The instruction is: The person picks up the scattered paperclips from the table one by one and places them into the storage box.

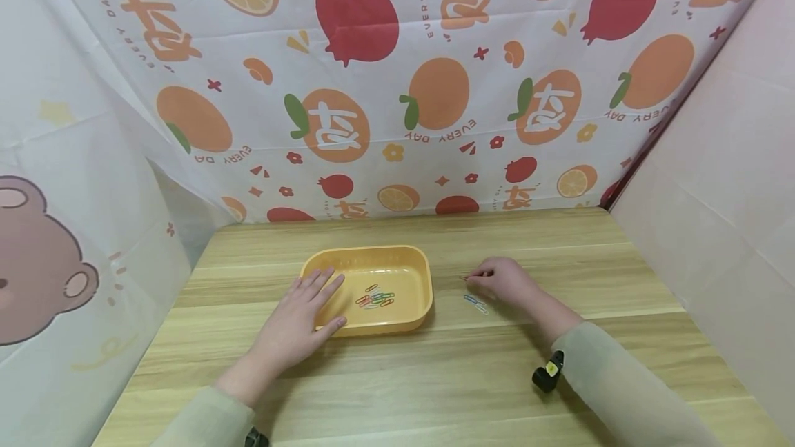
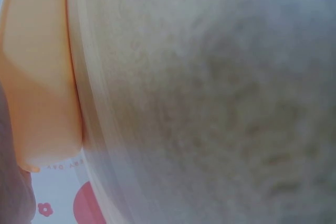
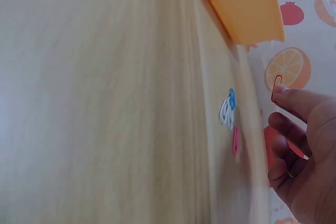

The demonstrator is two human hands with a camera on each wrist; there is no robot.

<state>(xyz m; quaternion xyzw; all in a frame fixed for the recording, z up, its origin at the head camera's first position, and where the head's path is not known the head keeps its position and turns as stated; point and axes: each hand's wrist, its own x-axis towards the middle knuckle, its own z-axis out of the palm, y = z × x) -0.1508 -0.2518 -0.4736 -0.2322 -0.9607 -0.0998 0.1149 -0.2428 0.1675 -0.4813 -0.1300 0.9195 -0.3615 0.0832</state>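
A yellow-orange tray (image 1: 415,264) sits on the wooden table and holds several coloured paper clips (image 1: 375,298). My left hand (image 1: 298,319) rests with straight fingers on the tray's near-left rim; the left wrist view shows only a blurred tray edge (image 2: 39,77) and table. My right hand (image 1: 502,277) is to the right of the tray and pinches a red paper clip (image 3: 276,88) at its fingertips. Blue and white paper clips (image 1: 475,302) lie on the table just beside that hand, seen as paper clips (image 3: 228,109) in the right wrist view, where a pink one (image 3: 237,141) lies close by.
A fruit-print cloth (image 1: 397,81) hangs behind the table and a bear-print sheet (image 1: 50,261) on the left. A plain wall panel (image 1: 720,192) closes the right side. A black wrist camera (image 1: 548,372) sits on my right sleeve.
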